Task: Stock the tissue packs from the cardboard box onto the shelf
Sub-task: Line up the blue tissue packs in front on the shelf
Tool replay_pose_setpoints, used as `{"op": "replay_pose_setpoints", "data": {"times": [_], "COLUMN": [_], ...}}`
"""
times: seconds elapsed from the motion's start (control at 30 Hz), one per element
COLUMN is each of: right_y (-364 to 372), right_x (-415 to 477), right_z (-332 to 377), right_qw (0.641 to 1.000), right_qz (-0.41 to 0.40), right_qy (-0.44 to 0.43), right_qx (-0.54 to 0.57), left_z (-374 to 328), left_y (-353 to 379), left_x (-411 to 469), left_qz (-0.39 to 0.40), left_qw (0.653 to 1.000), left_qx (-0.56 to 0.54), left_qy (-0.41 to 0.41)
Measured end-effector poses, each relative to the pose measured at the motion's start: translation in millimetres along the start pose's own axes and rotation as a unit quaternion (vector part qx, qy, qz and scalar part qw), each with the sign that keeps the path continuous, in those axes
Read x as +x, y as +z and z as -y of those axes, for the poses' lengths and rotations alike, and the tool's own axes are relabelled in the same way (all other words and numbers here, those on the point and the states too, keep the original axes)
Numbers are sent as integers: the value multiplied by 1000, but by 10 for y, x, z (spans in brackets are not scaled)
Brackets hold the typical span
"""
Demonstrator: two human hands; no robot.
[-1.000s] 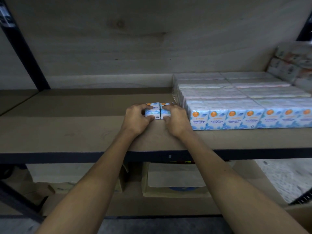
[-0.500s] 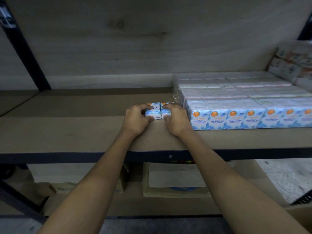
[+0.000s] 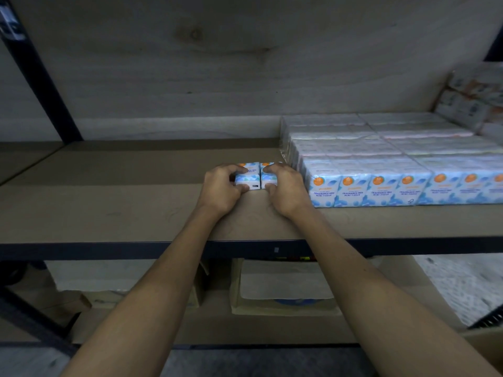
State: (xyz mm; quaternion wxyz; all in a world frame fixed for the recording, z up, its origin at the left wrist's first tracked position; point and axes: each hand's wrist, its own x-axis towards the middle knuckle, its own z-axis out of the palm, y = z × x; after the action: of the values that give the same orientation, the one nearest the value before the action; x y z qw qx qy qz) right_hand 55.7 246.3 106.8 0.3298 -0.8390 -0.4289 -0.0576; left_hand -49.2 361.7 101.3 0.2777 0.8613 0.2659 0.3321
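Observation:
Two small blue-and-white tissue packs stand side by side on the brown shelf board (image 3: 109, 202). My left hand (image 3: 220, 189) is closed around the left tissue pack (image 3: 249, 176), thumb at its front. My right hand (image 3: 285, 189) grips the right tissue pack (image 3: 266, 178) the same way. Both packs touch each other and sit just left of the stocked block of tissue packs (image 3: 381, 170), which fills the shelf's right half in several rows. A corner of a cardboard box (image 3: 487, 346) shows at the lower right; its inside is hidden.
The shelf's dark metal front edge (image 3: 109, 250) runs across the view, with a black upright post (image 3: 40, 74) at the left. Other wrapped packs (image 3: 473, 99) lean at the far right back. Below, a lower shelf holds cardboard boxes (image 3: 283, 289) and paper.
Both hands stay on the two packs at the same spot. The view has shifted very slightly; nothing else has moved.

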Motion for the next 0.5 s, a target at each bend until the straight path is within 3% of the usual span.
{"op": "replay_pose_setpoints", "data": {"times": [0.5], "right_y": [17], "right_x": [7], "right_z": [-13], "right_qw": [1000], "right_qz": [4], "right_qy": [2], "right_qx": [10], "left_z": [-4], "left_y": [9], "left_x": [-5], "left_qz": [4], "left_qw": [1000], "left_qx": [-2], "left_qy": [4]}}
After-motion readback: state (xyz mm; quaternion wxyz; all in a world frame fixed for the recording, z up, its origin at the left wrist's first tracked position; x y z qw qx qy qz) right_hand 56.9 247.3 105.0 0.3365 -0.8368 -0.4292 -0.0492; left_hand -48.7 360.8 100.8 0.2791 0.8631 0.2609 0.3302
